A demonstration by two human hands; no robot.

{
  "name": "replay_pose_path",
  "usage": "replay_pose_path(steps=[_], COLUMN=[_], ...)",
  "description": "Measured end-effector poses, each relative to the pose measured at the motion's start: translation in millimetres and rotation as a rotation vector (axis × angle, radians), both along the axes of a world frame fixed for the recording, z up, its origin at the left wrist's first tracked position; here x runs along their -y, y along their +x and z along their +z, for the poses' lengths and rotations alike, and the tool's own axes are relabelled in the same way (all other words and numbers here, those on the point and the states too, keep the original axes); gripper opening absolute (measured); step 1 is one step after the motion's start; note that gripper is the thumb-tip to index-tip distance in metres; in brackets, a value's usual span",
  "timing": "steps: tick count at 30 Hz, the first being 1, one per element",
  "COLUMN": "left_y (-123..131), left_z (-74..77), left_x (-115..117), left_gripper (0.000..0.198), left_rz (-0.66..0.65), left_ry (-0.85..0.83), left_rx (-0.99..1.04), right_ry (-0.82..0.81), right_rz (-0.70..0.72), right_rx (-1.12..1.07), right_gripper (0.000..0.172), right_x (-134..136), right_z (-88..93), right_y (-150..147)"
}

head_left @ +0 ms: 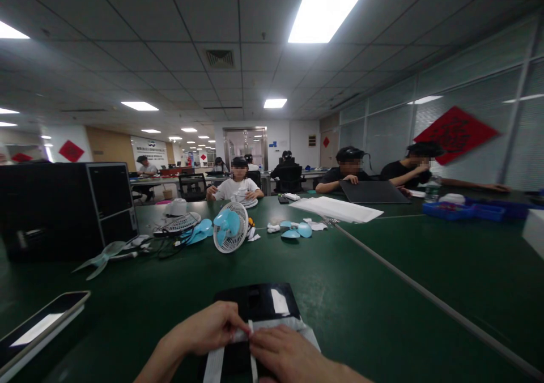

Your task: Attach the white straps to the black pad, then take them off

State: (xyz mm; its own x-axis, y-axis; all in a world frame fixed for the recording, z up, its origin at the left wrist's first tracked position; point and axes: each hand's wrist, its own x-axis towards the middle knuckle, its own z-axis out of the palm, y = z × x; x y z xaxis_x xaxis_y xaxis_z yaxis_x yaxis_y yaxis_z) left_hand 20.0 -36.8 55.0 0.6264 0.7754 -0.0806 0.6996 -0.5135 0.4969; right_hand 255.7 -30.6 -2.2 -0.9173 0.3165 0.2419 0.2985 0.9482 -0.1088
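A glossy black, flat object (255,301) lies on the green table close in front of me, with pale strips (213,366) across and along it. My left hand (215,326) comes in from the left, its fingers pinched at a thin white strip (254,366) near the object's middle. My right hand (283,352) rests on the object just right of that strip, fingers together and pressing on the pale band. The fingertips of both hands nearly meet at the strip. The undersides of both hands are hidden.
A black computer case (68,210) stands at the left, a phone (46,326) nearer. Beyond lie a white fan with blue blades (230,227), loose blades (296,230), white sheets (338,208) and blue trays (467,210). A cable cover (429,295) crosses the green table (361,320). People sit across it.
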Motion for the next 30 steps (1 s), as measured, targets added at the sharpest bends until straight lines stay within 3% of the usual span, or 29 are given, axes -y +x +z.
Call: replay_pose_path(steps=[4, 14, 24, 28, 30], left_y=[-1, 2, 2, 3, 2], left_z=[-0.6, 2.4, 3.1, 2.8, 3.3], left_x=[0, 1, 2, 2, 2], left_gripper=[0.029, 0.025, 0.025, 0.025, 0.025], left_rz=[0.007, 0.010, 0.011, 0.030, 0.032], left_ry=[-0.016, -0.024, -0.026, -0.035, -0.046], left_rx=[0.002, 0.000, -0.007, -0.005, 0.006], right_ry=[-0.002, 0.177, 0.322, 0.223, 0.117], right_rz=[-0.021, 0.049, 0.091, 0.114, 0.053], right_rx=[0.009, 0.003, 0.007, 0.015, -0.007], right_gripper=[0.056, 0.039, 0.034, 0.035, 0.032], right_x=[-1, -11, -9, -6, -2], right_z=[-1.1, -23.5, -15.9, -1.2, 12.3], right_y=[-1, -3, 6, 10, 16])
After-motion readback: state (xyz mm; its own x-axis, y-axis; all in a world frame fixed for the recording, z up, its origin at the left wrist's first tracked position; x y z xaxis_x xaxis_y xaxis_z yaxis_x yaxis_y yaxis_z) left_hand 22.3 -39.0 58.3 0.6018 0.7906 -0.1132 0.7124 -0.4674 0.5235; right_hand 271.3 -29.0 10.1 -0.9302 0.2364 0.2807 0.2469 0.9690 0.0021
